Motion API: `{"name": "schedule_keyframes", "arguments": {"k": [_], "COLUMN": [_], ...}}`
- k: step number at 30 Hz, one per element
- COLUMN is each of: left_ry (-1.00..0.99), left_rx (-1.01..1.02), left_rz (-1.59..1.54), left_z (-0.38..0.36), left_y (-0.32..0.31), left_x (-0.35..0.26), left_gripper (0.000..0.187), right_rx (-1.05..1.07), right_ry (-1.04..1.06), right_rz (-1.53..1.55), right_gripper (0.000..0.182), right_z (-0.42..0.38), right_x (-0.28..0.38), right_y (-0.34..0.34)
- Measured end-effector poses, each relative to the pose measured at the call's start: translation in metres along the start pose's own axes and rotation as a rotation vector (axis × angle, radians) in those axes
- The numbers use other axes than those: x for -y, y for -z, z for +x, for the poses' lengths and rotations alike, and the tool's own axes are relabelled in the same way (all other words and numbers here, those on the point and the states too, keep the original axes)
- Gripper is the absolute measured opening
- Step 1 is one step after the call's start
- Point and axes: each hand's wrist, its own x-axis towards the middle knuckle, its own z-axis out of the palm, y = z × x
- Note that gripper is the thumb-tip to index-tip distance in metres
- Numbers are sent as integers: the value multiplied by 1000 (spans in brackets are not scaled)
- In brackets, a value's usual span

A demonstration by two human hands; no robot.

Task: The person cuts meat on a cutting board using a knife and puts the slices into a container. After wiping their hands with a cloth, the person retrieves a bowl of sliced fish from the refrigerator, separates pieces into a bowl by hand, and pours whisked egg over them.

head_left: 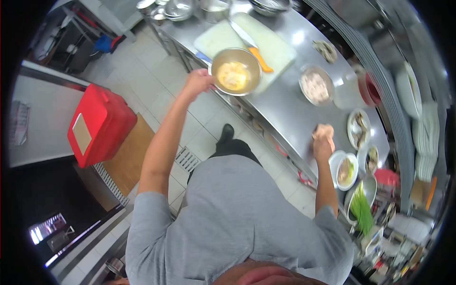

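At the counter's edge my left hand (201, 80) grips the rim of a metal bowl (256, 64) that has a yellow, egg-like mixture (232, 76) in it. The bowl overlaps a white cutting board (280, 50), where a knife with an orange handle (261, 59) lies. Over the counter to the right, my right hand (323, 148) is closed around a soft, pale pink piece (325, 130) that looks like raw meat. Beyond it stands a metal bowl of pale chunks (315, 88). Close by my right wrist is a white bowl with yellow and green food (346, 172).
The steel counter (285, 118) also carries an oval dish (358, 129), a bowl of green stalks (362, 209) and a red container (369, 89). Metal bowls (178, 8) stand at the far end. A red bin (102, 123) is on my left. White plates (426, 142) are stacked at right.
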Motion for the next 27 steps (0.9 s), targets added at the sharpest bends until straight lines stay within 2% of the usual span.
{"name": "schedule_keyframes", "arguments": {"k": [1, 3, 4, 5, 7, 9, 12, 15, 16, 18, 19, 21, 23, 27], "left_ry": [5, 50, 61, 71, 130, 142, 124, 62, 33, -29, -25, -11, -88, -148], "left_rx": [0, 14, 30, 45, 99, 123, 211, 300, 294, 285, 280, 272, 213, 93], "left_rz": [-23, -16, 9, 29, 59, 11, 61, 196, 199, 198, 187, 159, 160, 177], "left_z": [17, 43, 64, 84, 109, 126, 140, 139, 144, 147, 158, 185, 204, 249], "left_y": [2, 3, 8, 13, 19, 27, 52, 103, 126, 170, 196, 252, 302, 404], "left_x": [-4, 5, 4, -1, 4, 11, 3, -8, -8, -25, -24, -19, -34, -61], "left_gripper": [14, 14, 13, 14, 17, 19, 22, 23, 24, 26, 26, 28, 29, 33], "right_rx": [-59, -146, -208, -187, -91, 8, -266, 168, 166, 156, 131, 121, 138, 167], "right_ry": [37, 85, 112, -27, -220, -241, 158, -290, -300, -312, -311, -140, 131, 416], "right_rz": [152, 125, -59, 520, 600, -391, -424, -282, -122, 189, 509, 570, 526, 563], "right_gripper": [20, 18, 18, 19, 21, 22, 34, 43, 44, 49, 50, 51, 52, 52], "right_z": [8, 4, 14, 27, 32, 30, 47, 57, 69, 111, 129, 175, 230, 352], "right_x": [-2, 14, 28, 24, 23, 38, 88, 116, 141, 250, 278, 367, 462, 655], "right_y": [-5, -8, -4, -11, -18, -8, 11, 34, 42, 59, 47, 31, 10, -50]}}
